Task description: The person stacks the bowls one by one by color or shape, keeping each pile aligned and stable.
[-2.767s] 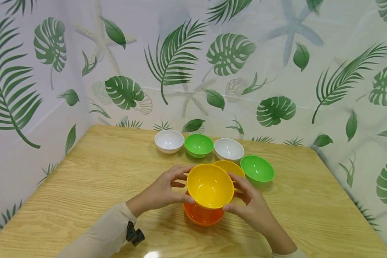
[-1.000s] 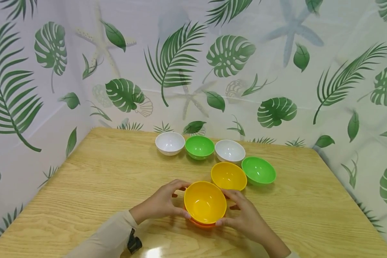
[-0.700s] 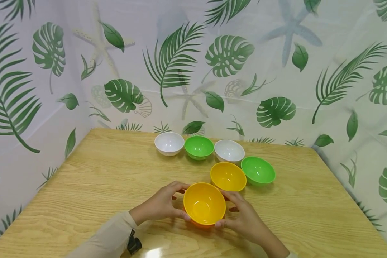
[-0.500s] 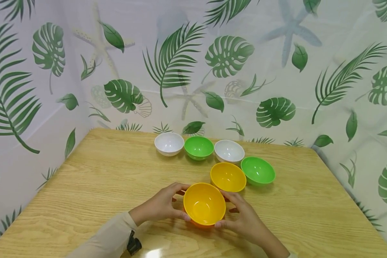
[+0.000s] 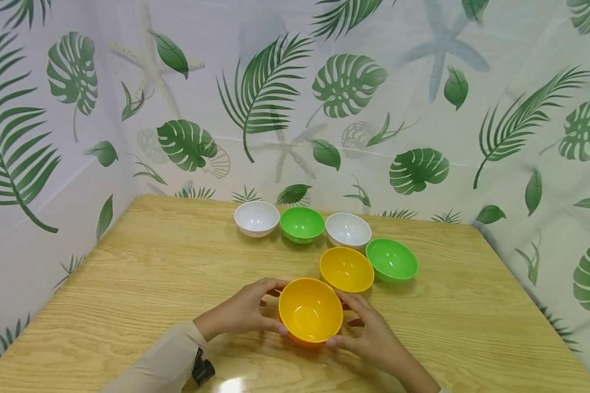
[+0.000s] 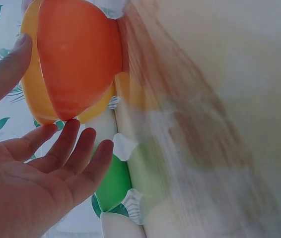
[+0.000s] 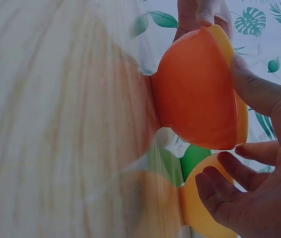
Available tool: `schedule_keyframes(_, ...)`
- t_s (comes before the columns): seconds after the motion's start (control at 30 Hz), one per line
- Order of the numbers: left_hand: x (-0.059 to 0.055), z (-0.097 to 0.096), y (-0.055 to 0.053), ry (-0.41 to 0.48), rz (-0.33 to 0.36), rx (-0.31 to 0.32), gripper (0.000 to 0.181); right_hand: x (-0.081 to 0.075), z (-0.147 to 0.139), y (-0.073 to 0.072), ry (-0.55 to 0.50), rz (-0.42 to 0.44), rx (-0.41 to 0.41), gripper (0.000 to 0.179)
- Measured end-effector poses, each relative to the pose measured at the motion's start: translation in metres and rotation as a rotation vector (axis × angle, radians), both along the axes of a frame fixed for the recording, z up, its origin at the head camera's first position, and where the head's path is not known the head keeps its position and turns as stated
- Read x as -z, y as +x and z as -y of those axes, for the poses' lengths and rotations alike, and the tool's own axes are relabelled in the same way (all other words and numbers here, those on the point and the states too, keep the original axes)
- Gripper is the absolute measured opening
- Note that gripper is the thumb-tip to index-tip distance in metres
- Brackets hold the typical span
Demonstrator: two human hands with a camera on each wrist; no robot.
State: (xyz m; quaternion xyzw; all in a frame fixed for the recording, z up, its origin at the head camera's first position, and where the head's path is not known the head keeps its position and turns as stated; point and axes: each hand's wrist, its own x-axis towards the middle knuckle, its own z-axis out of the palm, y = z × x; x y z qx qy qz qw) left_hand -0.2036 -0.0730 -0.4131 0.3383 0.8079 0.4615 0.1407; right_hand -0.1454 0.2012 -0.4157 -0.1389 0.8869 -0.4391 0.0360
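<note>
Head view: left hand (image 5: 243,309) gripped one side of the front yellow bowl (image 5: 310,311), right hand (image 5: 372,334) the other

At the far left, a beige sleeve (image 5: 159,357) with a black device (image 5: 203,370) at its cuff lay low over the table (image 5: 142,273). Next came the left hand, thumb on the near side of the yellow rim and index finger on the far side. The left white bowl (image 5: 257,219) stood well beyond that hand, with the left green bowl (image 5: 302,225) just to its right.

The front yellow bowl sat mouth up between the two hands, nested in the orange bowl (image 6: 78,59), which rested on the table. In both wrist views a band of yellow showed above the orange wall.

The rear yellow bowl (image 5: 346,269) stood just beyond the nested pair, to the right; the right white bowl (image 5: 348,230) was behind it. The right hand came next, pinching the front yellow bowl between thumb and index finger; whether its other fingers pressed the orange wall could not be told. Farthest right, beyond that hand, stood the right green bowl (image 5: 391,260).
</note>
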Motion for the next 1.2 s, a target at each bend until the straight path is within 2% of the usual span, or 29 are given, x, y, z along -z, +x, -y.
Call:
schedule_keyframes(0.17,-0.003,0.001,-0.001,-0.025,0.017,0.007,0.075,0.001,-0.002,0.001,-0.001,-0.001,-0.003,0.083)
schedule_keyframes(0.37,-0.004,0.006,-0.003,-0.046,0.014,0.023,0.075,0.003,-0.006,0.001,-0.025,-0.019,-0.054,0.083)
schedule_keyframes(0.77,-0.024,0.01,-0.014,-0.024,-0.038,0.023,0.045,-0.003,-0.012,0.004,-0.048,-0.034,-0.062,0.071)
schedule_keyframes(0.93,-0.028,0.004,-0.019,0.015,-0.026,0.007,0.033,-0.006,-0.015,0.004,-0.078,-0.114,-0.011,0.06)
schedule_keyframes(1.07,-0.03,-0.003,-0.022,0.056,0.004,0.003,0.031,-0.006,-0.018,0.003,-0.102,-0.208,0.027,0.044)
schedule_keyframes(1.2,-0.033,-0.01,-0.024,0.087,0.006,0.004,0.029,-0.006,-0.021,0.003,-0.105,-0.255,0.073,0.03)
